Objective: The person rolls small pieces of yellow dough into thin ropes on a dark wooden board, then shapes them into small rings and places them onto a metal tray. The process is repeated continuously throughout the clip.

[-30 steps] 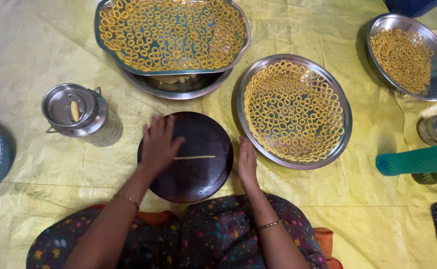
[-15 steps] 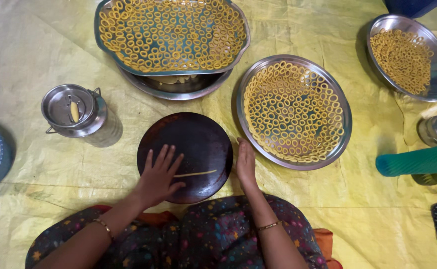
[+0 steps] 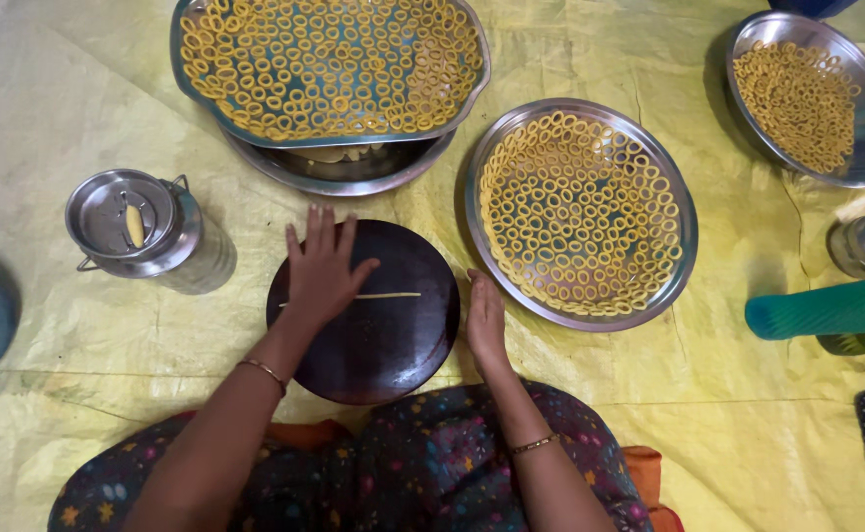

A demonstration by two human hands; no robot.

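Three steel trays held yellow dough rings: a big one [image 3: 329, 69] resting on a bowl [image 3: 339, 167] ahead of me, a round plate [image 3: 582, 212] to my right packed with rings, and a smaller plate [image 3: 809, 97] far right. A steel pot [image 3: 137, 222] at my left held one dough lump. My left hand [image 3: 322, 271] lay flat, fingers spread, on a thin pale dough strand [image 3: 383, 296] across the dark round board [image 3: 365, 313]. My right hand [image 3: 486, 317] rested open at the board's right edge, gripping nothing.

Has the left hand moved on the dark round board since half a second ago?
Yes. The left hand moved up the dark round board, away from the person.
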